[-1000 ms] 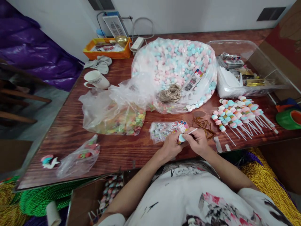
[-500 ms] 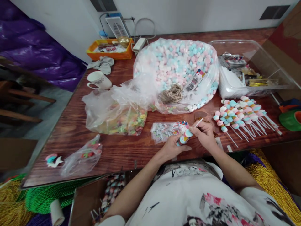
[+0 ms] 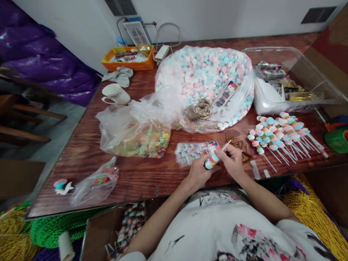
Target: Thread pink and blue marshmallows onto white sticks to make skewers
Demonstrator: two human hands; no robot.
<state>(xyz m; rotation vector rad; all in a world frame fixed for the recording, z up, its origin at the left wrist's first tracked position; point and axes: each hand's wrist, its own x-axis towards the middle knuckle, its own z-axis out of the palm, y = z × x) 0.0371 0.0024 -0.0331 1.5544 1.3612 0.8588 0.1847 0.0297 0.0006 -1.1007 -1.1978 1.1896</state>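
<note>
A marshmallow skewer (image 3: 211,162), pale blue and white inside a clear printed sleeve, lies in my left hand (image 3: 198,172), whose fingers curl round it. My right hand (image 3: 230,159) is closed at the stick end, where the white stick (image 3: 226,145) slants up past the fingers. Part of the sleeve is hidden by both hands. Just beyond my left hand, flat printed bags (image 3: 187,152) overlap in a fanned stack. Several gold twist ties (image 3: 245,156) are scattered past my right hand. Farther right, finished-looking marshmallow skewers (image 3: 272,134) lie in a heap with sticks toward me.
A big bag of marshmallows (image 3: 190,69) fills the table's back middle, beside a bag of gummies (image 3: 130,139). A clear plastic tub (image 3: 293,105) stands back right, a mug (image 3: 116,95) and orange tray (image 3: 127,65) back left. Green tape (image 3: 335,140) sits far right.
My right hand has moved slightly left and down, closer to my left hand. The stick now shows less beyond the fingers, and more gold twist ties are uncovered.
</note>
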